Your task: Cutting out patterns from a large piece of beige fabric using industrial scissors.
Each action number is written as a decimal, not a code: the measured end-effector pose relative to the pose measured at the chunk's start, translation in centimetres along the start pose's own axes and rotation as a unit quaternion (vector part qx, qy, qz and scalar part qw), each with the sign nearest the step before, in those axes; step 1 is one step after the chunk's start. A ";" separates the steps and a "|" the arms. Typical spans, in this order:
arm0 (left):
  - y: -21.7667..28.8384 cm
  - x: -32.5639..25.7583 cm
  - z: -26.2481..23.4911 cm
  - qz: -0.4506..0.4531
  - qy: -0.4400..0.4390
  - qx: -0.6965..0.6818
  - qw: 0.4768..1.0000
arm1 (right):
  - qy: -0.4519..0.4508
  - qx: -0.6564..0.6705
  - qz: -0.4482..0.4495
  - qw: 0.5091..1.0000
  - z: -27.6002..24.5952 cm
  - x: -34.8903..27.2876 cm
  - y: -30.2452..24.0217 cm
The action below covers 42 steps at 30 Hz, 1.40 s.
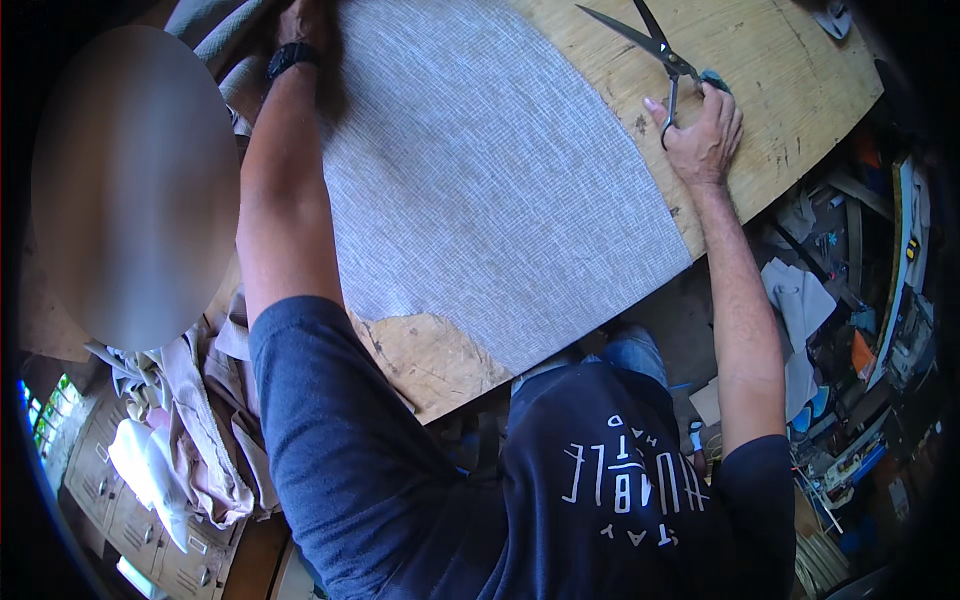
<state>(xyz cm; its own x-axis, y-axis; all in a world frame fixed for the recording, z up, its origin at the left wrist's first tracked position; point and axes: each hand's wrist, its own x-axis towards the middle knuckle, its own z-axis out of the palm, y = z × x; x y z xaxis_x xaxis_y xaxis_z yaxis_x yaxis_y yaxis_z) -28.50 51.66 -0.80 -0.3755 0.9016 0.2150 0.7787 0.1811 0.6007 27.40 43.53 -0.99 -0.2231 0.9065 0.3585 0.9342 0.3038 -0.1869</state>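
A large piece of woven grey-white fabric lies spread on the wooden table, its lower corner over the near edge. My right hand holds a pair of scissors by the handles, to the right of the fabric. The scissor blades are spread apart over bare wood, pointing away and to the left. Stretched to the far left, my left hand is beside a bunched, folded part of brown-grey cloth. Its fingers are cut off by the picture's top edge and in shadow, so its grip is hidden. A dark watch is on that wrist.
The worn wooden table has its near edge close to my body. Draped cloths hang at the lower left above wooden drawers. Scraps and tools crowd the floor at right, with a pale cloth piece. A blurred oval covers the left.
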 end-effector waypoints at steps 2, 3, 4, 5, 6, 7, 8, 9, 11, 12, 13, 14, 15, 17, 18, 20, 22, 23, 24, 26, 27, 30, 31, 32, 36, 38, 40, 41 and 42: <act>-3.0 1.3 0.0 -0.165 0.001 -0.264 0.950 | -0.013 0.007 -0.004 1.000 0.6 -0.5 -0.9; -1.2 0.6 2.2 -0.123 -0.001 -0.219 0.968 | -0.020 -0.010 -0.003 1.000 0.5 -0.8 0.6; 1.4 0.2 2.9 -0.078 0.002 -0.169 0.982 | -0.012 -0.015 -0.001 1.000 0.3 -0.9 1.8; 0.4 1.0 -0.3 0.094 -0.025 0.116 0.989 | 0.000 0.009 -0.006 1.000 0.7 -0.7 0.9; 2.1 1.8 -1.0 0.037 -0.105 0.200 0.973 | -0.001 0.014 -0.010 1.000 0.6 -0.9 1.1; 6.1 0.2 -0.9 0.045 -0.113 0.206 0.971 | -0.002 -0.008 0.002 1.000 0.5 -1.0 2.3; 9.9 -2.1 -1.1 0.052 -0.121 0.212 0.968 | -0.003 -0.030 0.013 0.999 0.4 -1.0 3.3; 9.9 -4.1 -4.2 0.147 -0.022 0.278 0.949 | -0.002 0.000 0.011 1.000 0.6 -0.5 1.7; 8.5 -10.2 -6.6 0.193 0.081 0.285 0.935 | -0.004 0.022 0.010 1.000 0.7 0.0 0.2; 8.5 -13.7 -7.5 0.143 0.096 0.230 0.958 | -0.008 0.021 0.014 1.000 0.6 0.4 -0.2; 11.0 -18.6 -6.9 0.253 0.198 0.166 0.932 | -0.005 0.013 0.007 1.000 0.8 0.2 0.6; 10.9 -24.2 -8.3 0.205 0.135 0.138 0.960 | -0.006 0.013 0.014 1.000 0.6 0.5 0.0; 11.4 -30.2 -8.7 0.146 0.136 0.126 0.972 | -0.006 0.010 0.021 1.000 0.5 0.7 -0.2; 13.8 -43.0 -9.3 -0.010 0.136 0.104 0.985 | 0.001 0.014 0.018 1.000 0.8 0.7 0.7; 16.1 -48.9 -9.4 -0.096 0.144 0.084 0.981 | 0.000 0.004 0.029 1.000 0.4 1.1 0.7; 18.8 -60.9 -9.8 -0.266 0.124 0.033 0.956 | -0.012 0.035 0.043 0.998 -1.7 0.4 -0.9; 21.0 -69.9 -8.8 -0.317 0.095 0.034 0.943 | 0.000 0.085 0.030 0.996 -0.7 -0.5 1.6; 22.4 -72.4 -8.8 -0.287 0.107 0.044 0.951 | -0.005 0.109 0.021 0.994 -0.4 -1.6 3.2; 23.9 -74.3 -9.4 -0.283 0.118 0.051 0.950 | -0.016 0.115 0.019 0.993 -1.3 -3.2 3.0; 25.4 -77.1 -10.2 -0.303 0.149 0.025 0.941 | -0.054 0.166 0.039 0.984 -4.4 -7.4 1.3; 25.2 -77.2 -10.2 -0.297 0.166 0.010 0.940 | -0.061 0.227 0.030 0.971 -5.2 -10.0 1.2; 23.0 -75.6 -10.0 -0.289 0.177 -0.067 0.938 | -0.250 0.352 0.051 0.901 -12.4 -18.2 -1.9; 22.3 -74.1 -10.2 -0.293 0.163 -0.109 0.936 | -0.324 0.459 0.120 0.819 -13.1 -21.2 -2.8; 21.2 -70.5 -8.0 -0.305 0.097 -0.173 0.932 | -0.366 0.422 0.194 0.806 -18.8 -22.1 -3.7; 16.2 -66.0 -10.5 -0.291 0.117 -0.224 0.922 | -0.484 0.425 0.183 0.743 -20.8 -30.6 -9.7; 12.4 -62.8 -11.3 -0.276 0.137 -0.201 0.930 | -0.539 0.391 0.139 0.732 -21.8 -33.0 -11.2; 6.8 -59.3 -12.3 -0.231 0.183 -0.165 0.941 | -0.565 0.349 0.139 0.734 -23.1 -34.2 -13.0; 4.7 -56.6 -13.0 -0.195 0.211 -0.146 0.947 | -0.548 0.332 0.113 0.759 -22.5 -35.5 -12.9; 4.5 -53.2 -14.2 -0.208 0.188 -0.142 0.949 | -0.544 0.329 0.122 0.762 -22.6 -36.0 -12.9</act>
<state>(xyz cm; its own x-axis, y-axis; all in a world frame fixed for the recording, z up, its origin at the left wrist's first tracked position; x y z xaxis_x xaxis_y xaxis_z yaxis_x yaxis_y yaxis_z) -12.15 -1.13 1.42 -0.8150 0.5619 0.1415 0.3770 0.3287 0.8659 29.66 0.36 9.19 -0.4987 0.5577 -0.6636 0.7227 -0.1552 -0.6735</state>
